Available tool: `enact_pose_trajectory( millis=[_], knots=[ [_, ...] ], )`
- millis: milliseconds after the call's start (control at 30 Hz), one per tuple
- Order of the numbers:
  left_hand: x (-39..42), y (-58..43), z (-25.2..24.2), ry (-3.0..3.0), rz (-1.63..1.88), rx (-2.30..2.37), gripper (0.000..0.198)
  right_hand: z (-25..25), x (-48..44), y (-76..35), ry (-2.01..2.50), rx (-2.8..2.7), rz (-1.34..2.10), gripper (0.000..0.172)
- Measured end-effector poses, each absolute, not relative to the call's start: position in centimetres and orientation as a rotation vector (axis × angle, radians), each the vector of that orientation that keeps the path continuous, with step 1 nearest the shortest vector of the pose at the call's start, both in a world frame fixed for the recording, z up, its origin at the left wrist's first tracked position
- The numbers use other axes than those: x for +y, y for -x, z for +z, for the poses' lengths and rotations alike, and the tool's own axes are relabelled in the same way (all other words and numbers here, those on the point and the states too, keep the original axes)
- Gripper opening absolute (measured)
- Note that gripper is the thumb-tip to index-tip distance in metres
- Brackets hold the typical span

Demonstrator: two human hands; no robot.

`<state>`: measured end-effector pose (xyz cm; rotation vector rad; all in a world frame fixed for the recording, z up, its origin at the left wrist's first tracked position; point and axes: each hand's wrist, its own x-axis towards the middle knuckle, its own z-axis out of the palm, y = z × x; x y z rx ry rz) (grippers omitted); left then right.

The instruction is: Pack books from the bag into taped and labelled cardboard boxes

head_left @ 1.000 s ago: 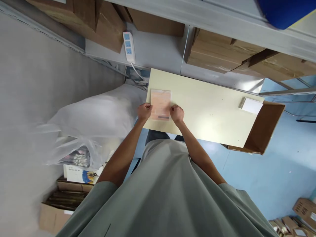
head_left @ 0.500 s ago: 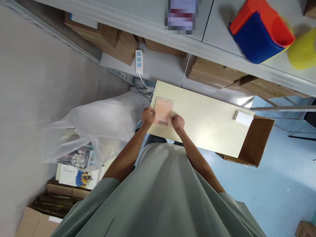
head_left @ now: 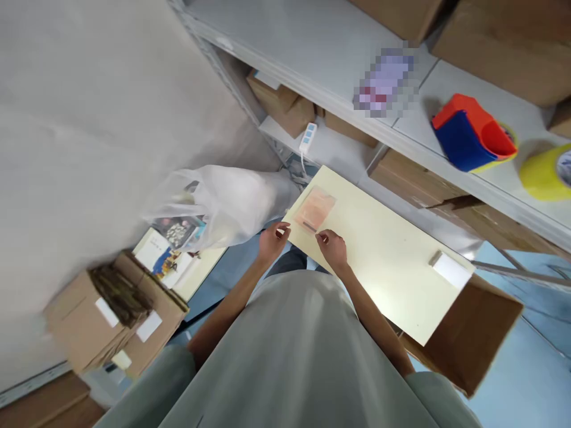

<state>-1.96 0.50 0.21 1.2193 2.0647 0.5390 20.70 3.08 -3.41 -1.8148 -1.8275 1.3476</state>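
A flat packet with a clear, shiny cover and pinkish-orange contents (head_left: 316,208) lies on the cream tabletop (head_left: 379,255), near its left end. A small dark strip shows at its near edge. My left hand (head_left: 271,244) hovers by the table's left corner, just off the packet, with thumb and forefinger curved and a gap between them. On the packet's near right side is my right hand (head_left: 333,251), its fingers loosely curled and thumb apart. Nothing shows in either hand.
A white box (head_left: 451,269) lies at the table's right end, above an open carton (head_left: 482,333). To the left stand a stuffed white plastic bag (head_left: 241,205) and flattened cardboard (head_left: 84,315). Shelving ahead bears a power strip (head_left: 307,138), a red-and-blue holder (head_left: 473,134) and yellow tape (head_left: 548,172).
The view has turned, so the table now slants. My hands have come off the packet's sides toward its near edge, and their closed fingers have loosened.
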Motion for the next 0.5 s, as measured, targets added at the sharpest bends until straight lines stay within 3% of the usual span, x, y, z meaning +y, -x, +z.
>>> enact_pose_trajectory(
  millis=[233,500],
  knots=[
    [-7.8,4.1,4.2,-1.031,0.658,2.223,0.023,-2.1,1.2,-18.4,1.459,-2.011,1.493,0.017],
    [-15.1,8.8,4.4,-0.881,0.831,2.224,0.029,-0.2,-3.6,-15.3,1.288,-2.070,1.525,0.023]
  ],
)
